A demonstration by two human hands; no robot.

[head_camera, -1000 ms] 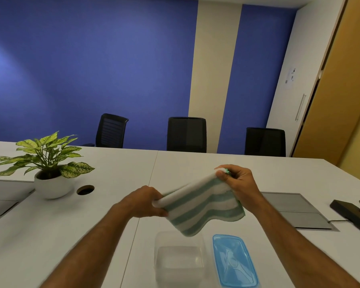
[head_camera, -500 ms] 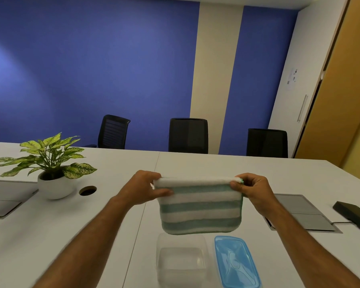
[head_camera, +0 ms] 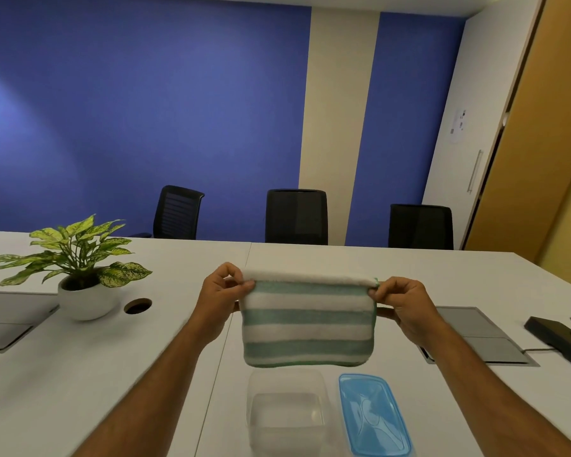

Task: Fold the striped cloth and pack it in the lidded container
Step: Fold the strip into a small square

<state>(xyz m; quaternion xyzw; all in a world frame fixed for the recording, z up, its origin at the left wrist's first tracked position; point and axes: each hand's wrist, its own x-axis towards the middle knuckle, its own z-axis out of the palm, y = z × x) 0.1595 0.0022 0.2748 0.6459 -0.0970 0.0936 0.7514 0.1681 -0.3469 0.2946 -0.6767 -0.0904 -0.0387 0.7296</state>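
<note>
A green-and-white striped cloth [head_camera: 309,321], folded into a thick rectangle, hangs in the air above the white table. My left hand [head_camera: 221,293] pinches its upper left corner and my right hand [head_camera: 401,303] pinches its upper right corner. Directly below the cloth stands a clear plastic container [head_camera: 285,412], open and with nothing inside. Its blue lid [head_camera: 373,420] lies flat on the table just to the right of it.
A potted plant [head_camera: 80,275] in a white pot stands at the left, beside a round cable hole [head_camera: 138,306]. Grey floor-box covers [head_camera: 475,334] are set into the table at both sides. A black device [head_camera: 557,336] lies at the far right. Black chairs [head_camera: 296,216] line the far edge.
The cloth was tilted and bunched between my hands one second ago. Both hands have spread apart and levelled it, so it now hangs flat and straight over the container.
</note>
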